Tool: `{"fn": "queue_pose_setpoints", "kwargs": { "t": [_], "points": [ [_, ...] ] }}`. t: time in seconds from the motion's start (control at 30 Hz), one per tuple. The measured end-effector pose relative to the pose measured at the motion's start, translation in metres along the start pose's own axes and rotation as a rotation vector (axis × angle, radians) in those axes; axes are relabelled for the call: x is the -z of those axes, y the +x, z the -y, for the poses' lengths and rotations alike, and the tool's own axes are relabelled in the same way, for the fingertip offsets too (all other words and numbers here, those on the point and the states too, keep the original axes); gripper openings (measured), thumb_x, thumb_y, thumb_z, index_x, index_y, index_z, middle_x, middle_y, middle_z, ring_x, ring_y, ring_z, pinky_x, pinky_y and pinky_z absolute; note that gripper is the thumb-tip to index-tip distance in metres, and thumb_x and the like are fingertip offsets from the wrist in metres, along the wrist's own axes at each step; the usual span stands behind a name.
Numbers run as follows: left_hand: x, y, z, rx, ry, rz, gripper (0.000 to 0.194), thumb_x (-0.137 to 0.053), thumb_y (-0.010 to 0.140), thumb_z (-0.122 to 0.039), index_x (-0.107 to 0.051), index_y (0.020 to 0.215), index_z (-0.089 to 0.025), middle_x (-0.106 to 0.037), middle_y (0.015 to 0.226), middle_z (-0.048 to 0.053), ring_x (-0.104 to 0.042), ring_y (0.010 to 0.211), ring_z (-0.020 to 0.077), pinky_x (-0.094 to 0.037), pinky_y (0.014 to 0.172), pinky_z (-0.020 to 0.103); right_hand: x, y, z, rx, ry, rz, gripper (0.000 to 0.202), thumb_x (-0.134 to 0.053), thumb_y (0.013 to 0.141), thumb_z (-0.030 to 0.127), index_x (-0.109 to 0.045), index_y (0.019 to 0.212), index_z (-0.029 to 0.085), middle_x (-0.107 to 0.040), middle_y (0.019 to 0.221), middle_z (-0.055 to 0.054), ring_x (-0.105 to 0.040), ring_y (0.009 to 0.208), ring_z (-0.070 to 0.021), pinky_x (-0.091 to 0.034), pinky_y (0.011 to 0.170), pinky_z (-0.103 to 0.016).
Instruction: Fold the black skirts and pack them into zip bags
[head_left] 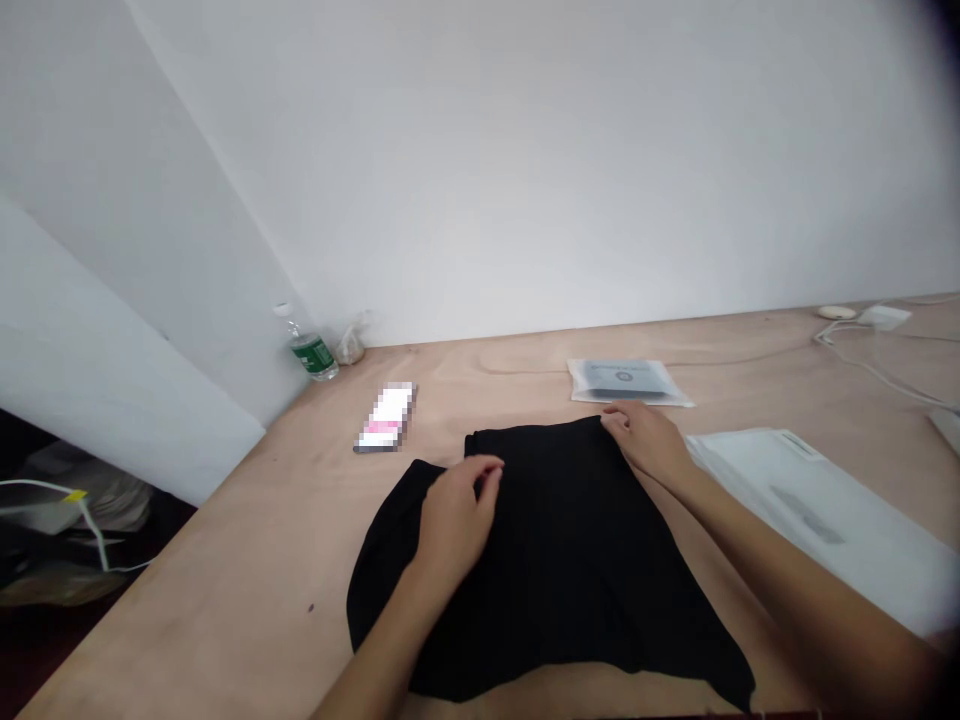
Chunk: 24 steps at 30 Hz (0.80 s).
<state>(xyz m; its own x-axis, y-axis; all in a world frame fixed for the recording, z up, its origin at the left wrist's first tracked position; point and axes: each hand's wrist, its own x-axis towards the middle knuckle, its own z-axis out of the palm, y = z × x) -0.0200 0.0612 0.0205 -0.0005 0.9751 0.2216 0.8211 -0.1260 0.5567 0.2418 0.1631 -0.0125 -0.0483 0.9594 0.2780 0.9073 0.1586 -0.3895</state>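
A black garment (570, 560) lies spread on the wooden table in front of me, with a wide rounded part bulging out to the left. My right hand (645, 435) pinches its far right corner between thumb and fingers. Over the upper left part of the fabric, my left hand (457, 505) is closed, thumb and forefinger tips together at the cloth. How much fabric sits between those fingertips is hidden. The garment's near edge runs unevenly close to the table's front.
Behind the garment lies a flat packet in a frosted sleeve (626, 382). Frosted plastic bags (817, 500) are under my right forearm's far side. A phone (386, 418), a water bottle (311, 352) and a small bag (351, 345) stand left. White cables (847, 335) lie back right.
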Motion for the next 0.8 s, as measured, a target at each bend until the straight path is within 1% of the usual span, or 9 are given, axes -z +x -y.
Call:
{"fn": "queue_pose_setpoints", "kwargs": {
  "t": [0.1, 0.2, 0.33, 0.4, 0.47, 0.57, 0.63, 0.7, 0.8],
  "points": [
    [-0.003, 0.039, 0.011, 0.038, 0.073, -0.039, 0.026, -0.04, 0.087, -0.025, -0.062, 0.101, -0.021, -0.065, 0.101, 0.005, -0.058, 0.094, 0.0196, -0.043, 0.084, 0.032, -0.006, -0.006, 0.004, -0.035, 0.034, 0.043, 0.032, -0.052, 0.076, 0.032, -0.061, 0.104, 0.021, -0.066, 0.104, -0.007, -0.059, 0.094, -0.0254, -0.042, 0.077, -0.034],
    [-0.014, 0.071, 0.023, 0.06, 0.123, 0.011, 0.021, -0.05, 0.08, -0.024, -0.066, 0.092, -0.017, -0.063, 0.095, 0.01, -0.056, 0.095, 0.0253, -0.042, 0.083, 0.037, -0.007, -0.008, 0.001, -0.087, 0.079, 0.049, 0.032, -0.054, 0.072, 0.027, -0.061, 0.103, 0.022, -0.068, 0.095, -0.007, -0.061, 0.084, -0.0249, -0.042, 0.07, -0.033],
    [-0.024, 0.088, 0.036, 0.078, 0.132, 0.064, 0.011, -0.061, 0.071, -0.024, -0.067, 0.077, -0.018, -0.061, 0.087, 0.01, -0.056, 0.09, 0.0273, -0.043, 0.077, 0.038, -0.006, -0.006, -0.004, -0.13, 0.185, 0.026, 0.026, -0.058, 0.068, 0.023, -0.064, 0.093, 0.025, -0.067, 0.081, -0.002, -0.061, 0.079, -0.0224, -0.042, 0.068, -0.032],
    [-0.025, 0.089, 0.039, 0.078, 0.113, 0.057, 0.006, -0.062, 0.069, -0.021, -0.065, 0.074, -0.019, -0.061, 0.088, 0.008, -0.056, 0.091, 0.0259, -0.043, 0.078, 0.036, -0.005, -0.006, -0.004, -0.144, 0.264, 0.011, 0.022, -0.06, 0.066, 0.023, -0.065, 0.088, 0.025, -0.066, 0.08, -0.001, -0.061, 0.079, -0.0221, -0.043, 0.069, -0.032],
    [-0.022, 0.087, 0.039, 0.073, 0.073, 0.044, 0.004, -0.061, 0.07, -0.02, -0.063, 0.073, -0.019, -0.06, 0.087, 0.006, -0.057, 0.089, 0.0234, -0.043, 0.078, 0.034, -0.004, -0.008, -0.002, -0.166, 0.367, 0.006, 0.018, -0.059, 0.067, 0.025, -0.065, 0.085, 0.023, -0.066, 0.079, -0.002, -0.063, 0.073, -0.0208, -0.045, 0.067, -0.033],
    [-0.013, 0.077, 0.037, 0.062, -0.034, 0.056, 0.006, -0.054, 0.076, -0.023, -0.058, 0.08, -0.019, -0.06, 0.072, 0.001, -0.061, 0.071, 0.0175, -0.046, 0.068, 0.029, 0.004, -0.018, 0.002, -0.182, 0.562, 0.037, 0.017, -0.054, 0.071, 0.029, -0.061, 0.084, 0.019, -0.065, 0.075, -0.003, -0.064, 0.064, -0.0184, -0.049, 0.06, -0.031],
    [-0.004, 0.065, 0.035, 0.04, -0.123, 0.082, 0.01, -0.048, 0.081, -0.026, -0.054, 0.086, -0.019, -0.06, 0.069, -0.001, -0.062, 0.062, 0.0144, -0.047, 0.06, 0.026, 0.012, -0.03, 0.004, -0.172, 0.677, 0.063, 0.016, -0.053, 0.072, 0.028, -0.059, 0.083, 0.019, -0.067, 0.077, -0.004, -0.066, 0.07, -0.0184, -0.051, 0.062, -0.03],
    [0.005, 0.049, 0.032, 0.008, -0.193, 0.102, 0.011, -0.044, 0.083, -0.026, -0.05, 0.089, -0.02, -0.062, 0.076, -0.001, -0.063, 0.066, 0.0135, -0.048, 0.061, 0.025, 0.021, -0.045, 0.005, -0.159, 0.767, 0.082, 0.011, -0.055, 0.068, 0.025, -0.059, 0.077, 0.019, -0.068, 0.087, -0.004, -0.066, 0.08, -0.0192, -0.052, 0.069, -0.031],
    [0.014, 0.021, 0.032, -0.058, -0.226, 0.11, 0.012, -0.046, 0.08, -0.019, -0.05, 0.091, -0.021, -0.062, 0.086, 0.0, -0.063, 0.078, 0.0143, -0.049, 0.071, 0.028, 0.029, -0.066, 0.005, -0.144, 0.858, 0.101, 0.007, -0.052, 0.067, 0.02, -0.06, 0.067, 0.02, -0.068, 0.093, -0.004, -0.063, 0.091, -0.0209, -0.049, 0.08, -0.035]
  ]
}}
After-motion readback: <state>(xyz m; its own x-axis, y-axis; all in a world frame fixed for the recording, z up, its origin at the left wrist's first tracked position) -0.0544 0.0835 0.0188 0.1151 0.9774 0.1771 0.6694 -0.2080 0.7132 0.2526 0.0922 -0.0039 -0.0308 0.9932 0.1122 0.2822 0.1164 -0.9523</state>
